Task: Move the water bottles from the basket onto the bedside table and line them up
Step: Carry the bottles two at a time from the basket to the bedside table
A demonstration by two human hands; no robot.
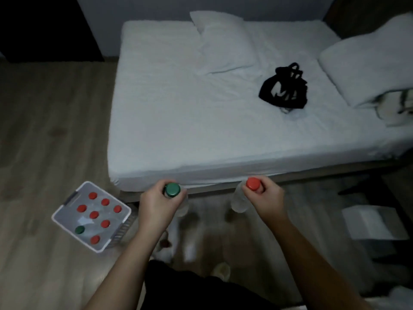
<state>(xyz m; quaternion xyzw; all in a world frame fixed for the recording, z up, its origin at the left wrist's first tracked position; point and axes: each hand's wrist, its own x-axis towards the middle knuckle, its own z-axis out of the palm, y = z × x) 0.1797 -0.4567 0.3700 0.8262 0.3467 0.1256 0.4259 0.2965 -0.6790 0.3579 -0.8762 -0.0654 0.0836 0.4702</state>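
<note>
Dim bedroom, wood-look floor (44,130), white bed (201,130) filling the upper middle. On the bed: two white pillows (225,41) and a black bag (283,88), the bag between the pillows and nearer the bed's foot edge. Just off the bed's near-left corner, on the floor, a pale plastic basket (67,211) holding upright water bottles (98,214), seen as caps from above: eight red, one green. Close below the bed's near edge, left hand (158,209) with fingers clamped around the neck of a green-capped bottle (172,190), held upright above the floor. Beside it, also below the bed's edge, right hand (266,200) with fingers closed on a red-capped bottle (253,184), clear body hanging beneath. Off the bed's near-right corner, a white boxy object (373,222), too blurred to identify.
</note>
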